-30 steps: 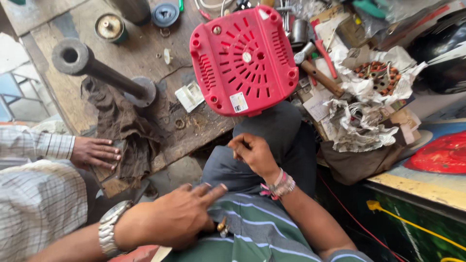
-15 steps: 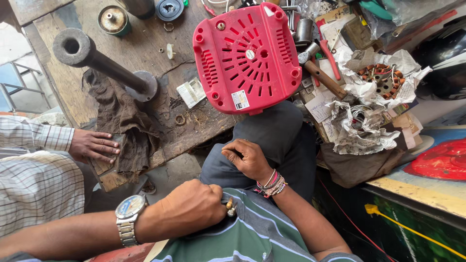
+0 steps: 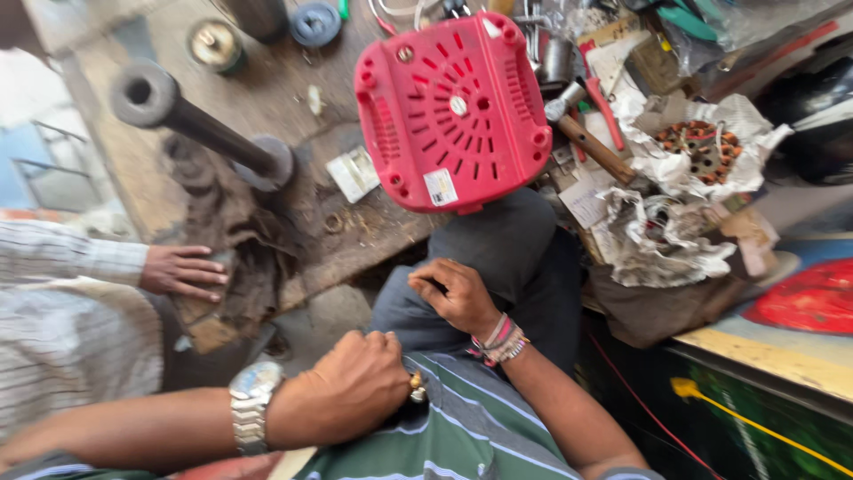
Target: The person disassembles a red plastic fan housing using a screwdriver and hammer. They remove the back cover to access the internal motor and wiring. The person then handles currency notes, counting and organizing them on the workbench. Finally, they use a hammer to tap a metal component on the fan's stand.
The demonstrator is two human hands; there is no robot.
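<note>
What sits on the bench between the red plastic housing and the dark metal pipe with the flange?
In the head view, a small white printed card lies on the worn wooden bench between the red plastic housing and the dark metal pipe.

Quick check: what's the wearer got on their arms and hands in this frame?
Both forearms are bare, no sleeves in view. The left hand has a silver metal wristwatch with a pale dial and a gold ring. The right hand has several thin bangles and threads, pink, red and white.
</note>
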